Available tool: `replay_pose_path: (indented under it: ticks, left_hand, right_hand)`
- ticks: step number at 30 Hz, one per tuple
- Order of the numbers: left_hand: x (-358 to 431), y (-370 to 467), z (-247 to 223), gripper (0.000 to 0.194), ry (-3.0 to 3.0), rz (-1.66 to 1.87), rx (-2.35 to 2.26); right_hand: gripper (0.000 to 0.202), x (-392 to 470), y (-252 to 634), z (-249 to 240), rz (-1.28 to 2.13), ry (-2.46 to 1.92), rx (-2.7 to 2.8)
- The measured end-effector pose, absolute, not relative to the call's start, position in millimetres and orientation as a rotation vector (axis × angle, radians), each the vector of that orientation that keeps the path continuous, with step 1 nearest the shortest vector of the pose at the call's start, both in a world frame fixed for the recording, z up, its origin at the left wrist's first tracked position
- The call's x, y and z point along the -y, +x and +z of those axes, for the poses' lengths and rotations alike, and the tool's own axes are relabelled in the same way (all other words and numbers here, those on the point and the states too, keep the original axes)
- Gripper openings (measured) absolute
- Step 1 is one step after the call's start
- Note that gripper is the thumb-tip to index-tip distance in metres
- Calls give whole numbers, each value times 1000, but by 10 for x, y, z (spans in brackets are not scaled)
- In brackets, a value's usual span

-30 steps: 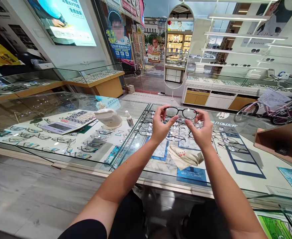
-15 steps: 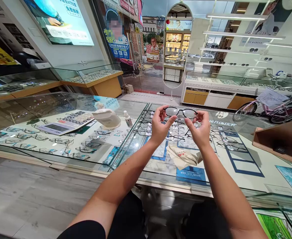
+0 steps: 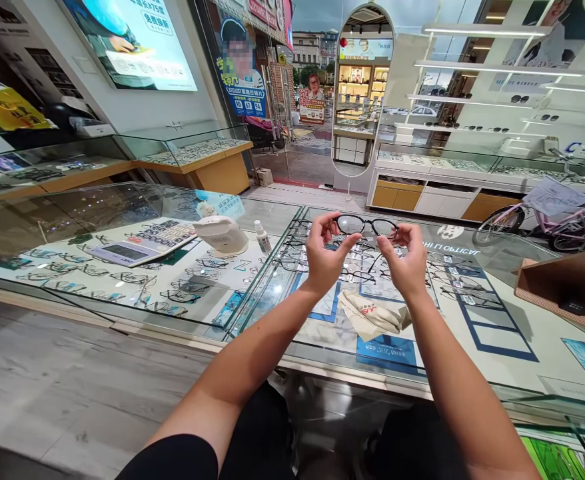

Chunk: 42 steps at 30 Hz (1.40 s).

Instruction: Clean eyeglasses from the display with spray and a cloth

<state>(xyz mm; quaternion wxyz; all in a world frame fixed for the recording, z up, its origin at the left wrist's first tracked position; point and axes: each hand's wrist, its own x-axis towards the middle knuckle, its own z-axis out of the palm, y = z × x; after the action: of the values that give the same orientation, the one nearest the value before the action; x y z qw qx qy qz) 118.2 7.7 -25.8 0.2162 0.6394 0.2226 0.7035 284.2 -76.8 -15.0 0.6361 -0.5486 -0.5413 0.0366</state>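
Observation:
A pair of dark-rimmed glasses (image 3: 367, 225) is held up level above the glass counter, lenses upright. My left hand (image 3: 326, 252) pinches its left side between thumb and fingers. On the right side, my right hand (image 3: 406, 259) grips the frame in the same way. Below the hands, a crumpled beige cloth (image 3: 375, 315) with red print lies on the counter top, partly over a blue card (image 3: 388, 352). Rows of other glasses show under the glass around and behind my hands.
Left on the glass stand a large calculator (image 3: 142, 241), a white device (image 3: 221, 235) and a small spray bottle (image 3: 262, 237). A wooden box (image 3: 567, 287) sits at the right. An oval mirror (image 3: 360, 93) stands beyond the counter.
The view has shifted slightly, so the scene sits a little further right. Both hands still hold the glasses, which now appear turned or tilted a little differently.

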Motion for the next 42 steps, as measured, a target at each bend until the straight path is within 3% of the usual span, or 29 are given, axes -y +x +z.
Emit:
replay_pose_path:
  ticks: [24, 42]
  left_hand:
    - [-59, 1166, -261, 62, 1833, 1978, -659]
    - [-40, 1189, -272, 55, 1770, 1767, -626]
  right_hand:
    - [44, 769, 2832, -157, 105, -1248, 1234]
    - [52, 806, 2812, -114, -365, -1300, 1225]
